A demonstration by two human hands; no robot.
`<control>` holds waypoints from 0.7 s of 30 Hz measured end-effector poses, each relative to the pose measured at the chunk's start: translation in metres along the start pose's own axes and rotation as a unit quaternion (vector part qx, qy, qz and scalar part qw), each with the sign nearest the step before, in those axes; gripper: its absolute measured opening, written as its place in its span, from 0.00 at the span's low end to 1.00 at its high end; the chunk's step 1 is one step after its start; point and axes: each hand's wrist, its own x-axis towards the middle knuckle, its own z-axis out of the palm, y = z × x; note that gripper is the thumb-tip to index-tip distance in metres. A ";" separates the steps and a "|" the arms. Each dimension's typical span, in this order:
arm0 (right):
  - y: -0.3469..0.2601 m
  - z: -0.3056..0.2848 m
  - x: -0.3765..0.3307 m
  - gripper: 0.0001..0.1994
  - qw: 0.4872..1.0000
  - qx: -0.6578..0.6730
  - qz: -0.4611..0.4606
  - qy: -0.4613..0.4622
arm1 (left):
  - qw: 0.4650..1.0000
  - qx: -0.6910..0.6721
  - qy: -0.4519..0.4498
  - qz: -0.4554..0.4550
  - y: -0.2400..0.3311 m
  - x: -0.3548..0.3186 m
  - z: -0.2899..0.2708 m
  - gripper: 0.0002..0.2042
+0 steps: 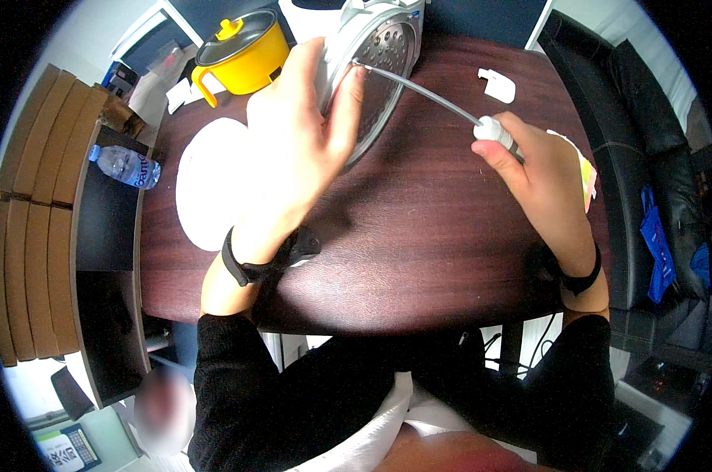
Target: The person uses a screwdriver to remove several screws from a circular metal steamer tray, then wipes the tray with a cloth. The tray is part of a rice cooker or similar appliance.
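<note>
A white round appliance part (342,49), which looks like a rice cooker lid, stands tilted at the table's far middle. Its metal inner plate (391,49) has many small holes. My left hand (301,118) grips its left rim, with the thumb over the edge of the plate. In my right hand (541,157) is a screwdriver-like tool (427,93) with a pale handle and a long, thin, curved grey shaft. Its tip meets the rim beside my left thumb. A white round disc (208,185), washed out by light, lies left of my left wrist.
A yellow electric pot (250,59) with a dark lid stands at the far left. One small white piece (498,85) lies at the far right, and papers (588,177) lie behind my right hand. A water bottle (125,167) rests on the left shelf. A black sofa (623,181) flanks the right side.
</note>
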 end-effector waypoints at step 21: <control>-0.010 -0.003 -0.009 0.27 0.787 0.499 0.217 -0.291 | 0.992 -0.066 -0.055 -0.088 0.008 0.003 -0.007 0.13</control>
